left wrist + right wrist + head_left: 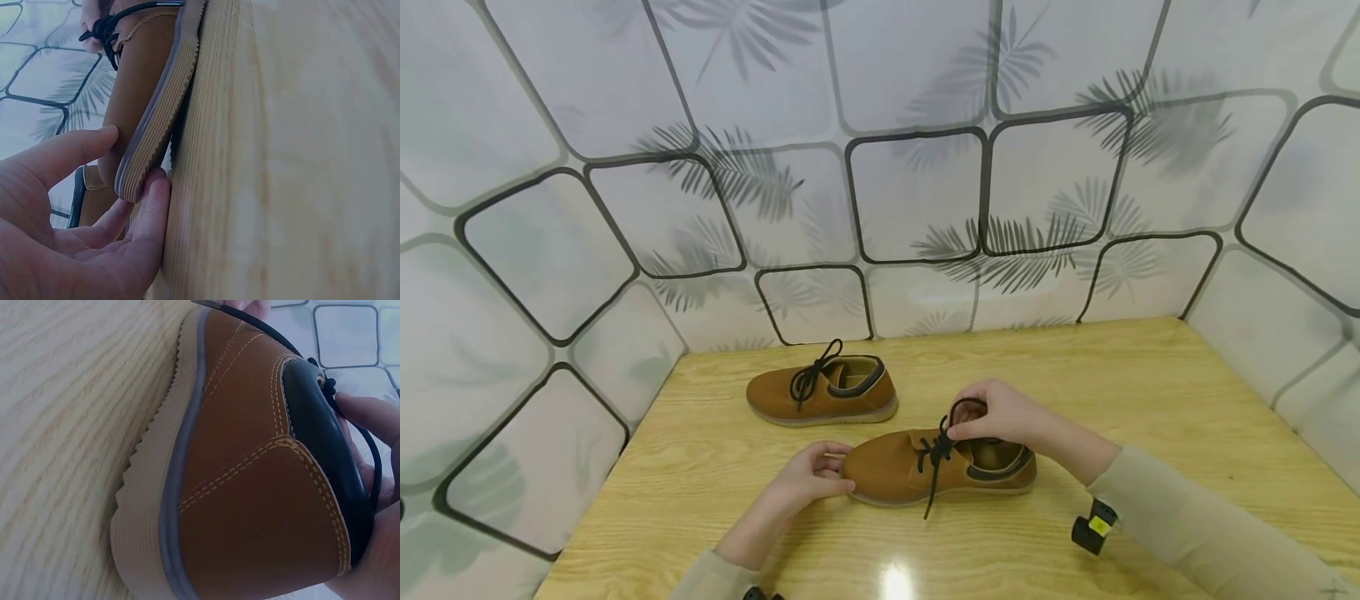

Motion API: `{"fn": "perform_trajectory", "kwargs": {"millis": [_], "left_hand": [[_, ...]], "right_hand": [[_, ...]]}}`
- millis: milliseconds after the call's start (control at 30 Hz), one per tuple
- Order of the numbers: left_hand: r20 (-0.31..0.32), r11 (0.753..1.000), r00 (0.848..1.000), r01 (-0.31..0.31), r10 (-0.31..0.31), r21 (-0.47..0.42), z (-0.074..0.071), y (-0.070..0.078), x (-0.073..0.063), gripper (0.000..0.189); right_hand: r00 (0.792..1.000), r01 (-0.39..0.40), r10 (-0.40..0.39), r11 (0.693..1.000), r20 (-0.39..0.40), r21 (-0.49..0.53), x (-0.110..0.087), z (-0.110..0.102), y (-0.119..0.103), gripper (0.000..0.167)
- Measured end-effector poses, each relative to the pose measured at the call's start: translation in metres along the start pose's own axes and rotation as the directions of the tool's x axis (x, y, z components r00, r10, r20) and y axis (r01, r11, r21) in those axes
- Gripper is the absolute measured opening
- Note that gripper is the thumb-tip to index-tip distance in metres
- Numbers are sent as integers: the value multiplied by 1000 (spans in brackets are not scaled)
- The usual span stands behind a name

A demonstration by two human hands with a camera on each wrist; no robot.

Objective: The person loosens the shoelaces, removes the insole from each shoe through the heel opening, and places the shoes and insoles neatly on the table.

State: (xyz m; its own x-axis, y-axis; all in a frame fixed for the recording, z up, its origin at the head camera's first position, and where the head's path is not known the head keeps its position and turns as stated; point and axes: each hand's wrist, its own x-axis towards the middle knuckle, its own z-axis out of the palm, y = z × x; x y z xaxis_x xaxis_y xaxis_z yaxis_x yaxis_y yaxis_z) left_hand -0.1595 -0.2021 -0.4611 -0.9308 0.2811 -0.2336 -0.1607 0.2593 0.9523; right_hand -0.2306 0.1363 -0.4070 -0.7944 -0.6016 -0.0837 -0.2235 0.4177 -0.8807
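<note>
A brown lace-up shoe (883, 465) stands on its sole on the wooden table, toe to the left. My left hand (808, 477) grips its toe; in the left wrist view the thumb lies on the upper and the fingers reach under the sole's front end. Above the shoe's opening, my right hand (1002, 413) pinches the black shoelace (938, 450) near the knot, with a loop of it around the fingers. One lace end hangs down the shoe's near side. In the right wrist view, the dark padded collar (322, 453) partly hides the right fingers.
A second brown shoe (786, 392), its black lace tied in a bow, stands farther back and left, toe also left. The wood-grain table (1150, 400) meets patterned wall panels (917, 200) at the back and sides.
</note>
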Motion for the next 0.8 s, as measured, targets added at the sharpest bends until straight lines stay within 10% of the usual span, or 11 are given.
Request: {"fn": "perform_trajectory", "kwargs": {"millis": [800], "left_hand": [[1,1000,1000,-7,7,8,0,-1,1,58]], "right_hand": [[967,-90,162,938,-194,335,0,-3,6,12]]}}
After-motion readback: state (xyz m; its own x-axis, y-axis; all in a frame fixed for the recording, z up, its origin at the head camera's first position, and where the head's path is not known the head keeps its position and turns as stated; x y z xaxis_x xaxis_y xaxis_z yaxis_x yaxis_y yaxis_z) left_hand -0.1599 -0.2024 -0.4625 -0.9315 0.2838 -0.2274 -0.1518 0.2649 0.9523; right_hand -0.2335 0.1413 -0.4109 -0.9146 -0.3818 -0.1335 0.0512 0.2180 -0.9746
